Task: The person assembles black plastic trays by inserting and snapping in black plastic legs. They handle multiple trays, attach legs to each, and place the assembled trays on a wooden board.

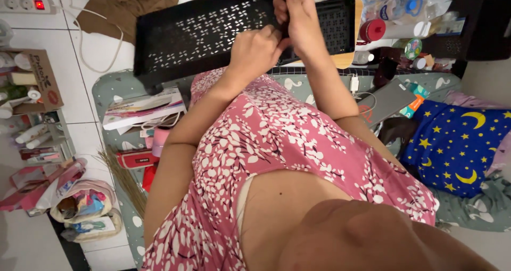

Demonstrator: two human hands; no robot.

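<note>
Both your hands are up on that black perforated basket [197, 34]. Your right hand [298, 10] has its grip closed around the dark upright edge where the big panel meets the smaller black mesh panel [335, 23], fingers wrapped over the top. Your left hand [255, 50] sits just below it, curled into a tight grip on the basket's lower right corner, so the two hands are practically touching each other.

The basket itself is tilted up on edge in front of you, its cut-out floor facing you, and it stretches off to the left of both hands, held above the grey-green mattress [109, 90].

Around that: a white folder or booklet [141, 109] lies on the mattress below the basket's left end, with a red pouch [136, 158] further down. Off to your right there's a blue pillow with yellow moons and stars [458, 143]. A brown cloth [122, 5] lies on the white tile floor [85, 53] behind the basket, and a power strip [26, 4] sits top left.
</note>
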